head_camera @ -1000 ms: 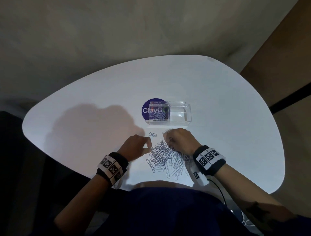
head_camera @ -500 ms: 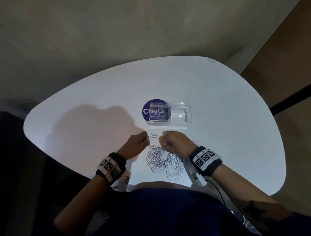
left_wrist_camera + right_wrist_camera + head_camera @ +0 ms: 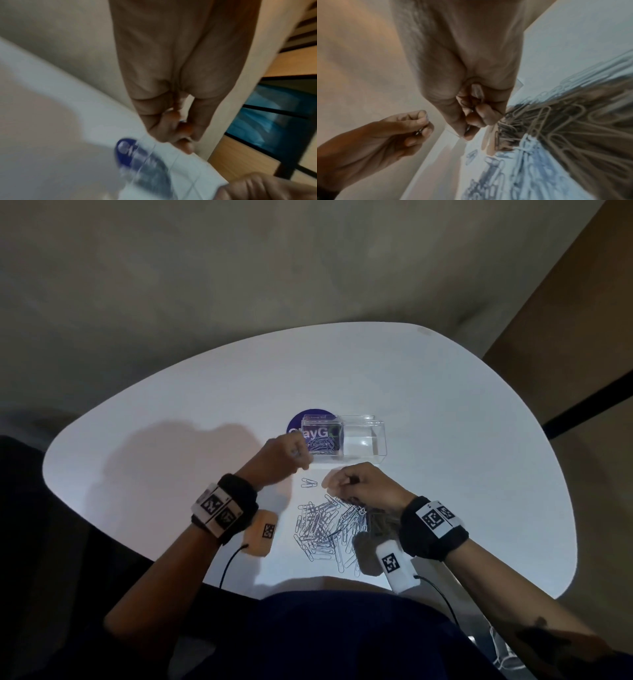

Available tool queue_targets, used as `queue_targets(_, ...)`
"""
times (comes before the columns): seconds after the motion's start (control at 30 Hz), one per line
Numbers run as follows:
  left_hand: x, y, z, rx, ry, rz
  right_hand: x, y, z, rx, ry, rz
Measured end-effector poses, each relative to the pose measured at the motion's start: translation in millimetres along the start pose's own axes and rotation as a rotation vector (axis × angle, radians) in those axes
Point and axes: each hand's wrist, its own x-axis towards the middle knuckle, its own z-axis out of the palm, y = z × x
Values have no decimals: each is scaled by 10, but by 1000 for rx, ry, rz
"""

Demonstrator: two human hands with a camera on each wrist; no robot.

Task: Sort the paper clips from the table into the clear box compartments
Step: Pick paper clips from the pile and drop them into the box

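Observation:
A heap of silver paper clips (image 3: pixel 325 529) lies on the white table (image 3: pixel 171 419) close to my body. Two loose clips (image 3: pixel 308 483) lie apart beyond it. The clear box (image 3: pixel 363 419) stands further back; its left compartment (image 3: pixel 322 445) holds clips and its right one (image 3: pixel 364 441) looks bare. My left hand (image 3: pixel 301 455) hovers at the box's near left corner, pinching a small clip (image 3: pixel 419 132) between thumb and fingers. My right hand (image 3: pixel 337 484) is at the heap's far edge, fingers curled round a few clips (image 3: pixel 468 127). In the left wrist view the box (image 3: pixel 145 162) is blurred.
A round purple sticker (image 3: pixel 298 419) lies under the box's left end. Black cables (image 3: pixel 229 566) run from the wrist cameras over the table's near edge. A wood-toned wall (image 3: pixel 582 337) stands at the right. The far and left parts of the table show only shadow.
My left hand has moved forward from beside the heap to the box's left compartment, carrying a clip. My right hand has stayed at the heap's far edge, still curled.

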Motion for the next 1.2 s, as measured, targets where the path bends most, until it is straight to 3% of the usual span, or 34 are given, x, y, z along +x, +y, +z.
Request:
queue_targets(0.1,279,185,-55,251,12,118,-46,-187,-34,112,-34,93)
queue_targets(0.23,587,420,98,569,-95,-1,-41,-348,-99,199,7,142)
queue_targets(0.33,641,418,182,626,-175,24,6,-459,-189,154,45,114)
queue_targets(0.4,591,364,163,547,-166,69,38,-553,-252,65,114,65)
queue_targets(0.47,517,335,102,437,-72,139,100,-657,-288,-26,179,24)
queue_targets(0.63,239,97,-33,261,304,317,451,-859,-209,-394,227,-68)
queue_targets(0.7,115,11,-42,243,372,297,565,-911,-148,-558,199,-99)
queue_targets(0.77,10,-58,-42,243,398,188,629,-935,-99,-648,143,-104)
queue_targets(0.97,-266,-238,116,252,322,92,601,-932,-141,-637,130,-104)
queue_targets(1.1,-345,-355,279,361,158,87,353,-839,-265,-545,223,-192)
queue_targets(1.2,-333,-404,402,426,44,22,114,-685,-313,-522,214,-225)
